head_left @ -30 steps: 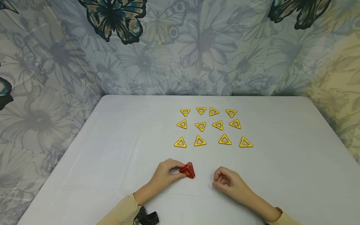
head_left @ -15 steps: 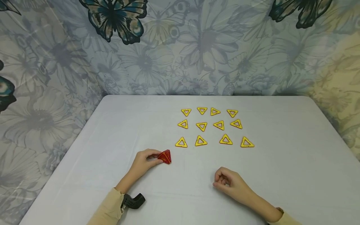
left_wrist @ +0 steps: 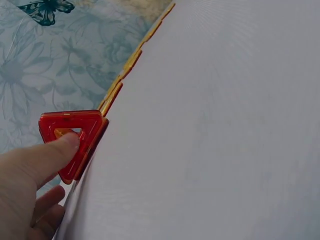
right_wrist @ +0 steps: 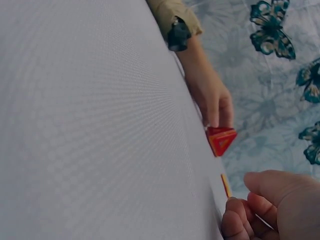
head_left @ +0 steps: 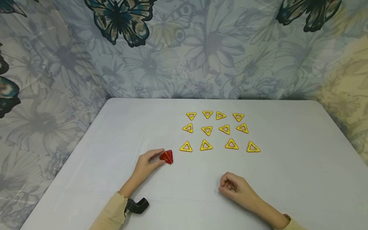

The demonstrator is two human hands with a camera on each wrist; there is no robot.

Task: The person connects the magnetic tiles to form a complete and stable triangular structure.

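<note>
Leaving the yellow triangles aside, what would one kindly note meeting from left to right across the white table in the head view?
Tan left sleeve → left hand → red pyramid → right hand → tan right sleeve.

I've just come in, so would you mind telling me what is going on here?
A person is handling a red pyramid-shaped block with the left hand, thumb and fingers on it. It is at the left end of the nearest row of yellow triangles, slightly closer to the person. Twelve of these lie flat on the white table in three rough rows of four. The right hand is at the table, fingers loosely curled, holding nothing.
</note>
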